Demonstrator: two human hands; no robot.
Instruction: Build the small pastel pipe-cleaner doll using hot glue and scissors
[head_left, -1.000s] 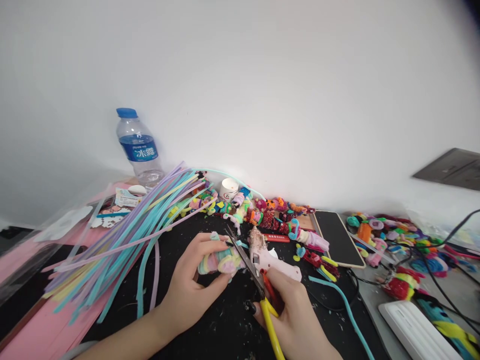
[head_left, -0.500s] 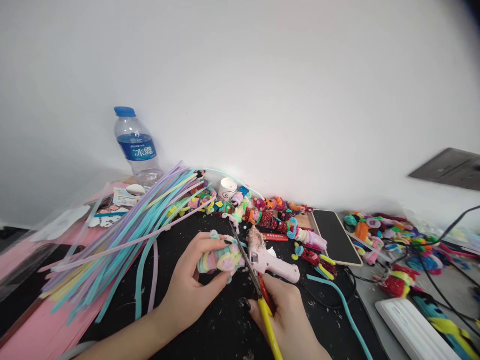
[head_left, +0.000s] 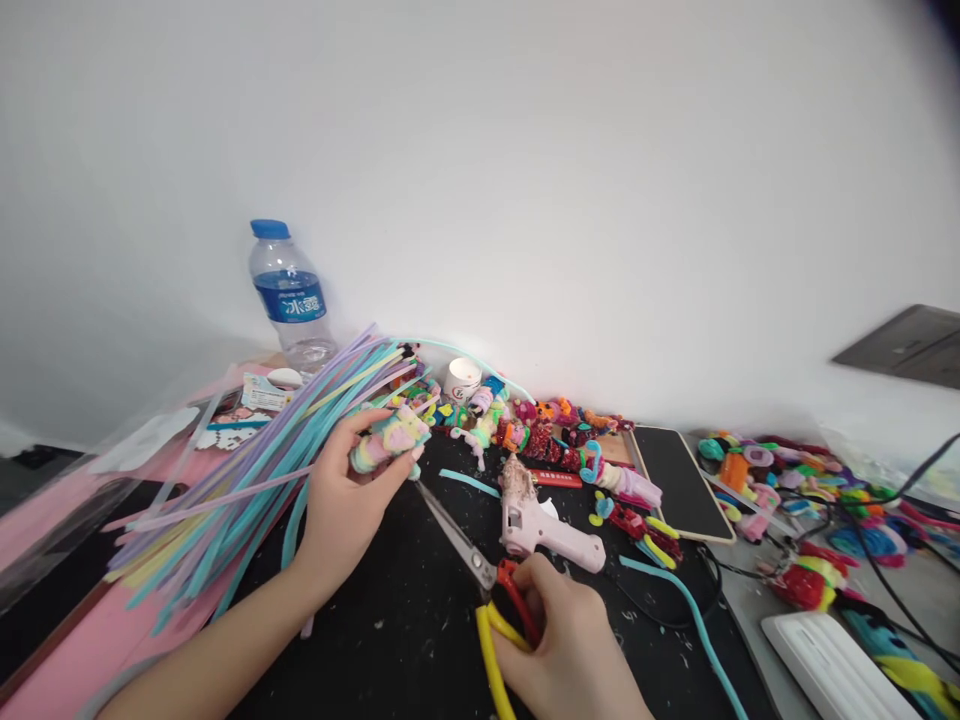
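Observation:
My left hand (head_left: 349, 510) is closed around a small pastel pipe-cleaner figure (head_left: 390, 440) in yellow, pink and mint, held above the black work surface. In my right hand (head_left: 570, 640) are scissors (head_left: 469, 560) with one red and one yellow handle. Their blades look closed and point up and left, the tips just below the figure. Beyond the scissors lies a pale pink glue gun (head_left: 547, 525), its nozzle end stained brown. A short light-blue pipe cleaner (head_left: 470, 482) lies left of the glue gun.
A bundle of pastel pipe cleaners (head_left: 247, 500) spreads on the left, before a water bottle (head_left: 292, 300). A paper cup (head_left: 462, 378) and several finished figures (head_left: 540, 440) line the wall. Right are a dark tablet (head_left: 679, 480), cables and a white power strip (head_left: 832, 665).
My left hand has moved up and left with the figure, away from the glue gun. The scissors have swung left and lower, and the short light-blue strip now shows fully.

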